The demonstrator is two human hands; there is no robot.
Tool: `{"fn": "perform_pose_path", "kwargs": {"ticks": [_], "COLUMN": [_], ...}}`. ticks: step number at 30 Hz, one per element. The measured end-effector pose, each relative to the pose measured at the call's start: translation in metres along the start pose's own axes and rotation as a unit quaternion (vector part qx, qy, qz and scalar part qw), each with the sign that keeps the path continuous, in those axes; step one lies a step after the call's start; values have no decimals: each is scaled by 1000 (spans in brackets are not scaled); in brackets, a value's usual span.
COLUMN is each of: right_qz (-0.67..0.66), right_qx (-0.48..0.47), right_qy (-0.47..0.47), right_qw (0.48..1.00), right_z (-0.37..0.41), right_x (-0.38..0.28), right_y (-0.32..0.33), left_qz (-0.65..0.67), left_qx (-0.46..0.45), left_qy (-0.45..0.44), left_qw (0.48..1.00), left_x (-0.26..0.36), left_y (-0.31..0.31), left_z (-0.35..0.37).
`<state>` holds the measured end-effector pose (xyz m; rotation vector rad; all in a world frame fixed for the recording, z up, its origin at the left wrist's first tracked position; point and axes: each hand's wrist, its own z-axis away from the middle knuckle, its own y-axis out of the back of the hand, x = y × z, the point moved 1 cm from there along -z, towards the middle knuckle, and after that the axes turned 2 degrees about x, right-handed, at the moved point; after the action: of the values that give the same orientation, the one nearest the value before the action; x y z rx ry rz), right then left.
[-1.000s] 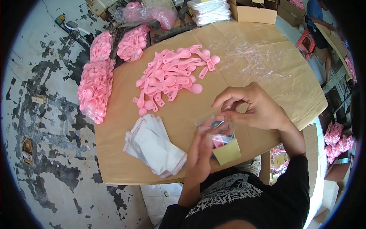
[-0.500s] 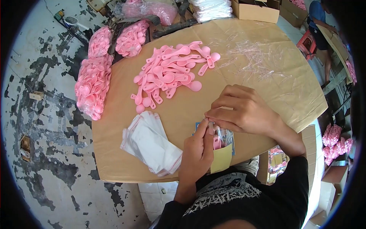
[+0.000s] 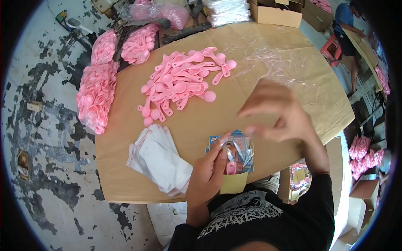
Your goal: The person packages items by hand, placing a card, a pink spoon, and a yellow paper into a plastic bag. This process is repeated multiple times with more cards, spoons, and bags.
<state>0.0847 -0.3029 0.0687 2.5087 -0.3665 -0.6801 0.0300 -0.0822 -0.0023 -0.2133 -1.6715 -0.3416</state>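
My left hand (image 3: 204,178) is closed on the left edge of a clear plastic bag (image 3: 240,150) near the table's front edge. Inside the bag a pink spoon (image 3: 231,168) shows, with a yellow paper piece (image 3: 233,183) at its lower end. Blue printed cards (image 3: 213,140) lie around and under the bag, partly covered. My right hand (image 3: 278,113), somewhat blurred, hovers up and right of the bag, thumb and fingers apart, with nothing visible between them. To the left of my left hand rests a stack of flat clear bags (image 3: 159,161).
A heap of pink spoons (image 3: 180,79) covers the table's upper middle. Thin clear plastic strips (image 3: 276,62) lie scattered beyond my right hand. Filled bags of spoons (image 3: 98,94) line the left edge. An open carton (image 3: 276,14) stands at the back. A person (image 3: 347,29) works at far right.
My right hand has come away from the bag's upper end, moving up and right, and its fingers have spread. The left hand keeps its hold. More of the bag and blue cards shows.
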Motion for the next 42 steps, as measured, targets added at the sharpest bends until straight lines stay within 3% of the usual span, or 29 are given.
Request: {"fn": "perform_pose_path", "kwargs": {"ticks": [1, 7, 12, 16, 18, 20, 22, 23, 24, 28, 31, 32, 33, 35, 37, 40, 42], "right_qz": [17, 59, -53, -202, -271, -359, -257, -38, 185, 97, -31, -112, -180, -229, -262, -278, -277], "right_qx": [-17, -81, -60, 45, 73, -4, -128, -81, -32, 147, 74, -21, -132, -212, -165, -124, -109], "right_qy": [38, 0, -64, -228, -158, -121, -281, -320, -340, -299, -280, -279, -184, -252, -230, -225, -223], "right_qw": [999, 995, 995, 952, 947, 925, 916, 943, 922, 938, 957, 954, 957, 916, 923, 926, 928], "right_z": [-1, 10, 10, 7, 9, 21, 32, 43, 53, 35, 23, 16, 13, 11, 15, 17, 18], "right_x": [-5, -10, -6, -13, -6, 18, 52, 80, 101, 83, 40, 18, 11, -12, -12, -10, -8], "right_y": [-12, -35, -34, -11, 19, 51, 78, 73, 67, 77, 44, 27, 8, -28, -43, -43, -42], "left_qz": [-8, -74, -142, 84, 195, 201, 173, 156, 139, 119, 127, 120, 113, 132, 187, 156, 125], "left_qx": [3, -4, -3, -26, -3, -2, 1, 10, 20, 72, 104, 105, 105, 103, 98, 85, 126], "left_qy": [14, 5, -54, -52, -46, -33, -16, -5, 3, 2, -33, -46, -59, -68, -65, -13, -13], "left_qw": [1000, 997, 988, 995, 980, 979, 985, 988, 990, 990, 986, 986, 986, 984, 975, 984, 984], "left_x": [0, 0, 17, 19, 19, 18, 15, 16, 18, 20, 18, 17, 16, 17, 20, -1, -7], "left_y": [1, -1, -1, -4, 0, 10, 15, 14, 14, 14, 8, 6, 5, 4, 4, 11, 9], "left_z": [1, -2, -2, 6, 10, 8, 6, 6, 3, 0, -6, -7, -8, -8, -6, -6, -7]}}
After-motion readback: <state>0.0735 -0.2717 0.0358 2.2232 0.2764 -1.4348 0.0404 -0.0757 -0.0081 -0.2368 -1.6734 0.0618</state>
